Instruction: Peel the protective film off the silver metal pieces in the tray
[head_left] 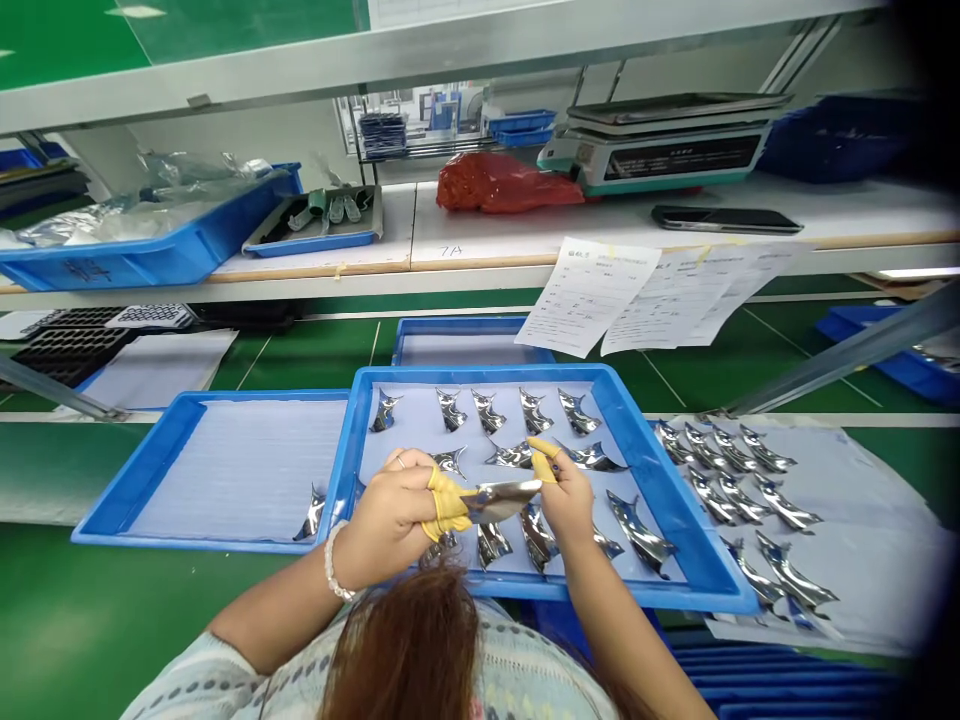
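Brown hair (401,650) and a knitted sweater (517,675) filled the near edge. Beyond them, a blue plastic tray (480,373) lined with pale padding sat between a second padded tray (225,543) on the left and a grey sheet (862,500) on the right. Mirror-smooth curved metal pieces (577,412) lay spaced across it, with narrow gaps between. Over the tray, the left hand (386,525), fingers curled, and the right hand (566,500), half open, pinched a shiny metal piece (499,500) at both ends. Yellow finger cots (446,505) capped the fingertips; a beaded bracelet (331,562) circled the left wrist.
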